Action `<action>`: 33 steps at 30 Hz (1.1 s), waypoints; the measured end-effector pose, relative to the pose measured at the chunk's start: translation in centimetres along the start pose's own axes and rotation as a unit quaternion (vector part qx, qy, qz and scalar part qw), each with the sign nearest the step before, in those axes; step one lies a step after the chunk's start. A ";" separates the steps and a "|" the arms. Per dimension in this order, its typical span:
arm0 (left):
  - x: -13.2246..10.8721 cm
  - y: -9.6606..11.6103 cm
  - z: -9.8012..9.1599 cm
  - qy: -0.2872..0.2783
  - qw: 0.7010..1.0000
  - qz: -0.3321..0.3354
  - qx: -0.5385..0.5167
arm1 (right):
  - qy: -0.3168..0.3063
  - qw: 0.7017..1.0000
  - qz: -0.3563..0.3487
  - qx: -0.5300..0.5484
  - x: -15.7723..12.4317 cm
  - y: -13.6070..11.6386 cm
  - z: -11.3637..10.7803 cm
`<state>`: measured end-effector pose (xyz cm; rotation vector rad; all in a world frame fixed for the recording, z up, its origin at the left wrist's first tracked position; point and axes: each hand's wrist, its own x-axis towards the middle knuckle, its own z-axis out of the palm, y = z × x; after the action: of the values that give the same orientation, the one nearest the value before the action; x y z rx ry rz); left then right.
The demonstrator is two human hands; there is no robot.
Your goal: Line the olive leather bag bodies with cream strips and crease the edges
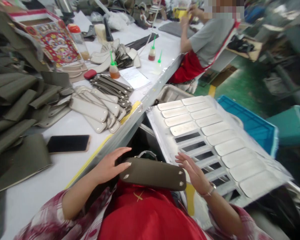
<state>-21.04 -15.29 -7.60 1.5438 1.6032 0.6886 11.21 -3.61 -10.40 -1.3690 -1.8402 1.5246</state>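
A dark olive bag piece lies across my lap over the red apron, its flat long face up, with metal studs near both ends. A thin curved handle shows behind its far edge. At its left end is my left hand, fingers apart, the thumb over the top corner. My right hand is beside the right end with its fingers spread, not wrapped round anything. Whether either hand touches the piece is hard to tell.
Left, the white table bears a phone, olive pieces, pale oval panels and glue bottles. Right, a board holds rows of pale panels. A blue crate stands beyond. Another person sits at the table's far side.
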 end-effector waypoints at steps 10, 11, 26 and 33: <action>5.2 5.6 13.4 -0.007 0.914 0.270 0.304 | 0.099 0.958 0.083 0.258 -4.3 5.3 1.0; 5.5 5.7 13.9 -0.013 0.914 0.258 0.312 | 0.094 0.965 0.065 0.236 -4.7 5.5 1.0; 6.1 6.5 14.4 -0.051 0.910 0.223 0.347 | 0.043 0.995 -0.034 -0.082 -4.7 4.3 0.0; 4.8 5.2 12.5 -0.042 0.895 0.184 0.403 | -0.024 0.886 -0.220 -0.407 -3.8 1.7 1.1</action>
<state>-7.53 -11.68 -10.89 2.4819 1.6326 0.1057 12.75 -7.50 -11.25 -1.0600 -2.7414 0.5503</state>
